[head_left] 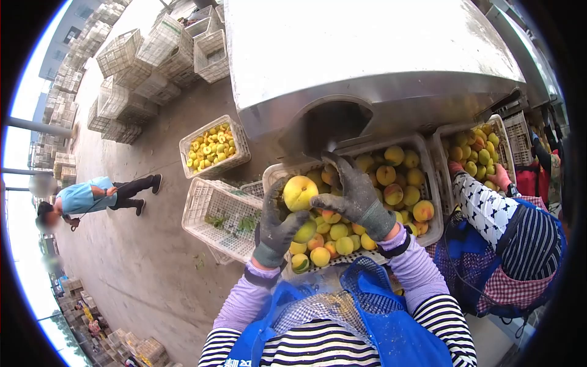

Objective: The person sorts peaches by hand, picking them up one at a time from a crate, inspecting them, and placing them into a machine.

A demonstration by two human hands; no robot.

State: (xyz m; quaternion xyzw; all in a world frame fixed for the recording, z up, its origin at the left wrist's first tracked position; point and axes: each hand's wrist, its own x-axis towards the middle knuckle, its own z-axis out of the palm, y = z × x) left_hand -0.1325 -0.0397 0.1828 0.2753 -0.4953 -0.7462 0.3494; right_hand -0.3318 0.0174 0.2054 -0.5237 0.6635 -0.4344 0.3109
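Note:
A large yellow peach (300, 193) is held up over a white crate (435, 229) full of yellow, green and reddish peaches. My left hand (276, 226), in a dark grey glove, grips it from the left side. My right hand (359, 199), gloved the same way, has its fingers spread, and its thumb tip is at the peach's right edge. Just below my left thumb is a greenish peach (306, 231); whether the hand touches it I cannot tell.
A metal machine (379, 92) with a round opening stands beyond the crate. To the left are a crate holding leaves (223, 211) and one of cut fruit (243, 153). A co-worker's hands (499, 177) are in the crate at right. A person (92, 196) stands far left, near stacked crates (122, 101).

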